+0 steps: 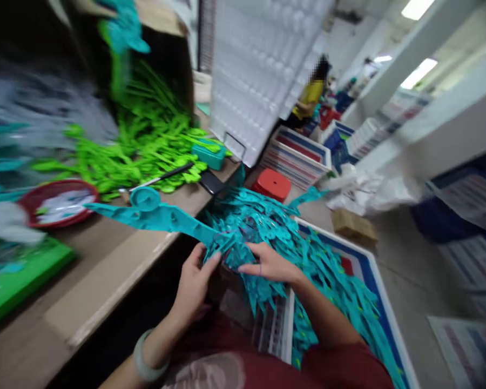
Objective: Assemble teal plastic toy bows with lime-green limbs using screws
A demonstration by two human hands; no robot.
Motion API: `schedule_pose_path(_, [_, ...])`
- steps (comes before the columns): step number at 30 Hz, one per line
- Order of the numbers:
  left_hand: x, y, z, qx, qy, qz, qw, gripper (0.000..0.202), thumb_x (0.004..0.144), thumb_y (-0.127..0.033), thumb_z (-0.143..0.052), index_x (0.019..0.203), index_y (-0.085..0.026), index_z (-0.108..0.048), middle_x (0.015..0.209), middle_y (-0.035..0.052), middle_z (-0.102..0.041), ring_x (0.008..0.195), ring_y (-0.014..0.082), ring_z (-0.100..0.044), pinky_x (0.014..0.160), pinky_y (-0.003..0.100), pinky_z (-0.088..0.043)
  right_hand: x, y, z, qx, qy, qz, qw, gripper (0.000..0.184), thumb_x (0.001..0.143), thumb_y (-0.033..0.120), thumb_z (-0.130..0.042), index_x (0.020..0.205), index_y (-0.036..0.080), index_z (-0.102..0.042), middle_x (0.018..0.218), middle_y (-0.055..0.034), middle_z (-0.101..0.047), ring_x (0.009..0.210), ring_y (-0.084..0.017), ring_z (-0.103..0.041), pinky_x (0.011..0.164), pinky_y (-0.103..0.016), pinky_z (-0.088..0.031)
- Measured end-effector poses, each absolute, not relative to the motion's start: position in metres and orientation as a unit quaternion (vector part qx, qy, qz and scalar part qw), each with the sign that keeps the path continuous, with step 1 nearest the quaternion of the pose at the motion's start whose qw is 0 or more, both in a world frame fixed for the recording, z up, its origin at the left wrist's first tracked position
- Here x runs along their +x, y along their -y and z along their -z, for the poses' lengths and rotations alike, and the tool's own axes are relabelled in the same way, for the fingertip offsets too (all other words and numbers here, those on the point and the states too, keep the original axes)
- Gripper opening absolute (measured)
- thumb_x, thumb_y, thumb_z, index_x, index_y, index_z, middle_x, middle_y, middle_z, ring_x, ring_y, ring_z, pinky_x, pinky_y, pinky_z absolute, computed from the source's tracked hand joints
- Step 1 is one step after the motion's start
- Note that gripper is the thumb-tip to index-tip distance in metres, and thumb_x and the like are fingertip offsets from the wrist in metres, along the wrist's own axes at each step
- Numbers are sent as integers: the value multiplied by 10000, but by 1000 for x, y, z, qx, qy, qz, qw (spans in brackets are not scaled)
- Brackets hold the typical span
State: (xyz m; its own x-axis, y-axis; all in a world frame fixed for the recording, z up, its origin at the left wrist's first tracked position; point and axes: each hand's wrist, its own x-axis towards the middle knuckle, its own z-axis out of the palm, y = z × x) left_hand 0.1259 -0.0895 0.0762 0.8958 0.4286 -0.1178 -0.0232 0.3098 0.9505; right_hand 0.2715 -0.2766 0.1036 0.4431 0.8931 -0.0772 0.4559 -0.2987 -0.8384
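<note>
My left hand [194, 281], with a pale bangle on its wrist, is closed at the near end of a long teal plastic part [170, 216]. That part has a round disc on its upper side and reaches left over the table edge. My right hand [273, 265] curls its thumb and fingers around a clump of teal plastic pieces [237, 254] between the two hands. Which pieces its fingertips grip is partly hidden. Right beside it, a big heap of similar teal parts [332, 286] fills a crate [383, 286] with a white rim.
Bright green plastic parts [146, 156] spill from a carton onto the table [117, 281]. A red bowl [56, 216], a black-handled tool [162, 177], a phone [211, 182] and a green box [28, 286] lie there. Beyond are a red stool [272, 185] and a person in yellow [310, 97].
</note>
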Motion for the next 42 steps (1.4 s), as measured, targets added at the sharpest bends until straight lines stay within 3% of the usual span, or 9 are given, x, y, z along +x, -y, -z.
schedule_pose_path(3, [79,42,-80,368,-59,-46,927,628,683,-382,-815,1278,-279,-642,1357,72,-648,1264,311,-594,1083,421,-445,274,235,-134,-666,576,-312,357,425,911,552,-637,880,128,-661,722,22,-560,655,-101,-476,640,-216,-393])
schedule_pose_path(9, [52,6,-87,264,-34,47,963,691,918,-663,-488,1378,-150,-543,1270,211,-681,1181,343,-662,1068,550,-431,264,155,-157,-435,686,-546,205,456,848,602,-681,891,149,-675,719,13,-606,605,-96,-523,564,-187,-388])
schedule_pose_path(14, [3,-46,-136,296,-201,-336,871,476,932,-573,-443,1218,-238,-625,1212,94,-696,1185,257,-642,1036,430,-488,236,115,-152,-438,655,-607,102,447,806,617,-697,838,172,-674,675,36,-564,609,-109,-490,563,-204,-359])
schedule_pose_path(17, [-75,-81,-151,369,-280,-528,712,342,877,-547,-535,1046,-292,-687,922,40,-693,962,233,-662,930,414,-528,240,89,-139,-465,626,-620,85,436,791,590,-722,925,175,-718,751,15,-618,681,-138,-517,619,-225,-395])
schedule_pose_path(21, [-160,-90,-143,427,-322,-579,615,253,796,-471,-702,728,-232,-656,527,-14,-457,677,176,-547,712,321,-487,246,24,-108,-476,644,-594,79,464,834,544,-682,1148,203,-712,1017,-48,-714,893,-231,-628,819,-324,-502])
schedule_pose_path(25, [-184,-74,-122,454,-342,-578,585,338,884,-421,-616,631,-210,-541,443,-42,-342,555,145,-424,614,287,-385,239,-31,-92,-560,746,-358,40,556,781,450,-732,1271,199,-660,1225,-142,-684,1111,-345,-637,982,-495,-502])
schedule_pose_path(29, [-158,-53,-103,487,-326,-560,585,431,935,-461,-529,587,-216,-463,454,-33,-376,513,142,-392,573,300,-340,199,-41,-118,-565,802,-115,154,552,835,444,-702,1317,186,-626,1368,-199,-598,1252,-399,-569,995,-541,-505])
schedule_pose_path(34, [-109,-44,-101,596,-285,-489,570,446,911,-433,-582,543,-208,-467,527,6,-466,577,152,-442,625,327,-359,103,-44,-141,-445,785,-292,316,254,1007,354,-522,1203,256,-651,1075,-83,-692,942,-211,-676,746,-303,-573])
schedule_pose_path(42, [-107,-48,-95,737,-226,-382,509,290,941,-428,-532,750,-209,-540,719,16,-600,697,143,-553,664,256,-448,75,-48,-85,-398,714,-351,457,184,970,333,-575,988,286,-752,1045,-115,-671,981,-285,-653,816,-420,-549])
